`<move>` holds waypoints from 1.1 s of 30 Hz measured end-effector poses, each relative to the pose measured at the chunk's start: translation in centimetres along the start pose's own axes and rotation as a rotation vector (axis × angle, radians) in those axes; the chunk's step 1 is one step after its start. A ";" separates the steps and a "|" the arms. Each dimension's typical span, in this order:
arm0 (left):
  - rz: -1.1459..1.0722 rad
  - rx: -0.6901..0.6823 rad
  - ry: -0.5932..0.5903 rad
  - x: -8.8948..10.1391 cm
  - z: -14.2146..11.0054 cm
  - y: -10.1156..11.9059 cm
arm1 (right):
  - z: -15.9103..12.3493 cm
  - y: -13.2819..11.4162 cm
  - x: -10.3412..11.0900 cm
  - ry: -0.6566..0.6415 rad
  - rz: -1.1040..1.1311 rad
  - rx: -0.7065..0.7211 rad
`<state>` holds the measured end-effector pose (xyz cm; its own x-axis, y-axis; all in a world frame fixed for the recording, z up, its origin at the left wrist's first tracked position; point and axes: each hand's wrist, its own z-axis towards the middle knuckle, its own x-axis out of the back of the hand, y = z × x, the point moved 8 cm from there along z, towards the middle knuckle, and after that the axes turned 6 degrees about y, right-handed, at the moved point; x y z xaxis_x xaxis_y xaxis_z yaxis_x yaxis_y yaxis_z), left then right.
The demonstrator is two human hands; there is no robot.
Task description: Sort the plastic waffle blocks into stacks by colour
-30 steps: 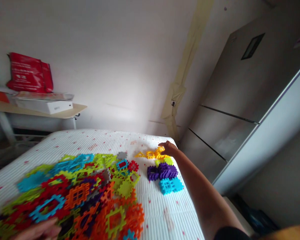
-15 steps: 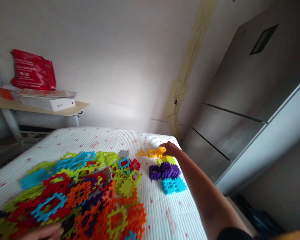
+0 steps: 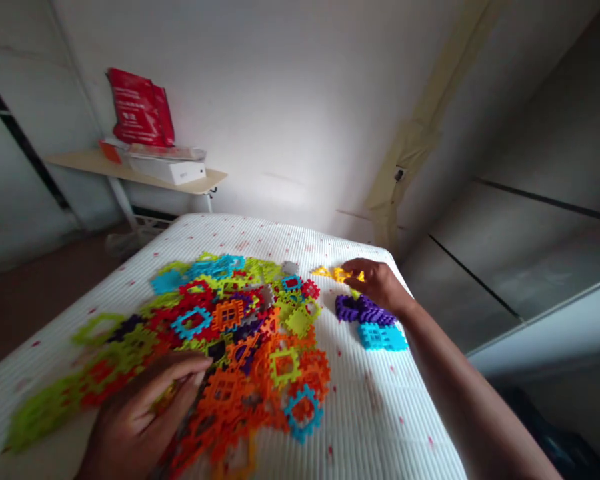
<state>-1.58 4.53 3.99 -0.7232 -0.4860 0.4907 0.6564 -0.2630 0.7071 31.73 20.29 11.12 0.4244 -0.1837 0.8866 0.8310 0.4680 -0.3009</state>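
Note:
A heap of toothed plastic building tiles point(image 3: 229, 315), in orange, red, green, blue and purple, covers the left part of the bed. My left hand point(image 3: 147, 407) is low over the heap's near side, thumb and forefinger drawn together, with a yellow tile point(image 3: 163, 398) showing between them. Across the bed my right hand point(image 3: 379, 283) is at the small yellow tiles point(image 3: 339, 274), its fingers closed around one whose edge peeks out at the fingertips. Nearer me lie purple tiles point(image 3: 373, 311) and light-blue tiles point(image 3: 381, 337); some green tiles are mostly hidden beneath my right hand.
The white ribbed bed cover point(image 3: 360, 407) has small red marks. Behind it, a desk point(image 3: 80, 160) holds a white box point(image 3: 173, 170) and a red bag point(image 3: 140, 110). A wall socket point(image 3: 399, 173) is at the back, and a grey cabinet-like appliance point(image 3: 535, 247) stands on the right.
The view has swung left and tilted down. My left hand has come further into view over the heap, a yellow tile now showing in it. My right hand remains at the yellow tiles.

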 end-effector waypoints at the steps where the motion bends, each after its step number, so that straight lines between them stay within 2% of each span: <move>1: -0.005 -0.067 -0.011 0.0 0.1 0.9 | -1.4 -2.7 -0.4 -0.030 0.132 0.072; 4: -0.029 -0.255 -0.017 0.0 0.3 3.0 | -6.5 -10.6 -2.4 -0.185 0.344 0.302; 7: -0.022 -0.298 -0.018 -0.1 0.3 3.4 | -11.1 -16.5 -4.9 -0.260 0.302 0.498; 10: -0.002 -0.301 -0.026 -0.2 0.1 3.3 | -13.9 -20.2 -7.5 -0.232 0.158 0.634; 13: 0.008 -0.305 -0.022 -0.2 -0.2 3.1 | -15.3 -22.2 -10.0 -0.179 0.024 0.703; 17: -0.001 -0.351 -0.018 -0.4 -0.4 3.4 | -15.6 -22.8 -12.1 -0.114 -0.042 0.694; 21: -0.032 -0.433 -0.001 -0.5 -0.6 4.2 | -15.4 -21.8 -12.8 -0.196 -0.018 0.627; 23: -0.034 -0.442 0.014 -0.5 -0.6 4.2 | -14.9 -20.9 -12.2 -0.261 0.150 0.540; 28: -0.065 -0.431 -0.016 -1.0 -1.2 3.2 | -12.5 -17.9 -9.9 -0.340 0.795 0.210; 30: -0.120 -0.363 -0.073 -1.6 -1.4 2.6 | -11.3 -16.5 -9.3 -0.300 0.893 0.093; 31: -0.161 -0.294 -0.111 -1.9 -1.4 2.2 | -10.7 -16.1 -9.0 -0.260 0.887 0.079; 33: -0.264 -0.084 -0.193 -2.7 -1.5 1.2 | -9.9 -15.9 -8.1 -0.167 0.773 0.148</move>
<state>1.45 4.29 2.79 -0.8928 -0.2268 0.3892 0.4504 -0.4300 0.7825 18.65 5.78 5.20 0.7910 0.3657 0.4905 0.2625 0.5214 -0.8120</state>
